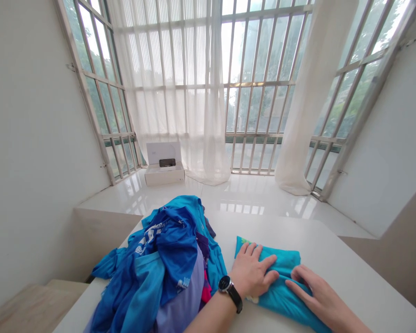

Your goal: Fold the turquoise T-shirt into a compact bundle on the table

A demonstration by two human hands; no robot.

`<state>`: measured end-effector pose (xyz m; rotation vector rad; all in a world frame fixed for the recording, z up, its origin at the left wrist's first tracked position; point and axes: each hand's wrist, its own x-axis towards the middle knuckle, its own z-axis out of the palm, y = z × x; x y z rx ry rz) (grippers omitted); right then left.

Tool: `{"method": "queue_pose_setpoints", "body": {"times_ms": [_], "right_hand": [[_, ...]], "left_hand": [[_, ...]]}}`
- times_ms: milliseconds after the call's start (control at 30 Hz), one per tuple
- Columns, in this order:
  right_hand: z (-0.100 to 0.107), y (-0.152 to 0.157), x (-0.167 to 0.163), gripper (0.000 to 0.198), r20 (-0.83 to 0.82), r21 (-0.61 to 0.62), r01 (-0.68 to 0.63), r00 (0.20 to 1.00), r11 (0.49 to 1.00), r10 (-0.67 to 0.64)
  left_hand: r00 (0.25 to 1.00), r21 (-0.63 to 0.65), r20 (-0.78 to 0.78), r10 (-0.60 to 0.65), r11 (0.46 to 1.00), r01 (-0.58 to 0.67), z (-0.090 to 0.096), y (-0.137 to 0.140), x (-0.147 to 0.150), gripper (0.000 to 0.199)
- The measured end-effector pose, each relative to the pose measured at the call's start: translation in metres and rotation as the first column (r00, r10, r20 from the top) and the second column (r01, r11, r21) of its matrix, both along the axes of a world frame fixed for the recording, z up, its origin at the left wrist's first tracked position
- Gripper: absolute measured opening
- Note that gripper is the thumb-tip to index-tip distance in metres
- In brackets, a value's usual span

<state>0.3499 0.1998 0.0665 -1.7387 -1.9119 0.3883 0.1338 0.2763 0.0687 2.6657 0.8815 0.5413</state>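
Note:
A turquoise garment [287, 259], folded into a long flat bundle, lies on the white table [225, 222]. My left hand [251, 273], a black-strapped watch at its wrist, presses on the upper part of the bundle with fingers spread. At the bundle's right edge rests my right hand [315, 291], thumb and bent fingers apart, touching the cloth. Small green and yellow print shows at the garment's far left corner. To the left of my hands is a heap of crumpled clothes [173, 240], mostly blue and turquoise, with lilac, purple and pink pieces.
Beyond the table is a glossy white window ledge [215, 192]. An open white box [164, 175] with a dark device [167, 162] stands on it. Sheer curtains [208, 115] hang before the barred windows. Walls rise at left and right.

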Motion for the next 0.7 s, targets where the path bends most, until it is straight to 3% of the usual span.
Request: {"method": "queue_pose_setpoints", "body": {"times_ms": [167,267,400,500,600,700], "right_hand": [[-0.008,0.002,0.011,0.038,0.005,-0.062,0.041,0.999,0.997,-0.041],[-0.008,0.001,0.015,0.037,0.108,-0.065,0.11,0.989,0.992,-0.102],[-0.001,0.004,0.002,0.037,0.316,0.207,0.173,0.92,0.963,-0.233],[0.0,0.014,-0.024,0.043,0.335,0.33,0.104,0.916,0.938,-0.22],[-0.012,0.025,-0.044,0.058,0.383,0.275,0.011,0.916,0.962,-0.12],[-0.032,0.033,-0.043,0.07,0.42,0.163,-0.004,0.905,0.987,-0.066]], "left_hand": [[0.999,-0.038,-0.015,-0.035,0.999,0.034,0.001,0.002,-0.002,0.061],[0.998,-0.054,-0.011,-0.056,0.997,0.056,0.002,0.003,-0.003,0.06],[0.999,-0.032,-0.013,-0.039,0.999,0.038,0.001,0.002,-0.001,0.057],[1.0,0.008,-0.02,-0.012,1.0,0.012,0.0,0.001,0.001,0.052],[0.999,0.051,-0.053,-0.014,0.999,0.016,0.0,0.0,0.002,0.052],[0.997,0.073,-0.075,-0.027,0.997,0.032,0.001,0.001,0.002,0.053]]}}
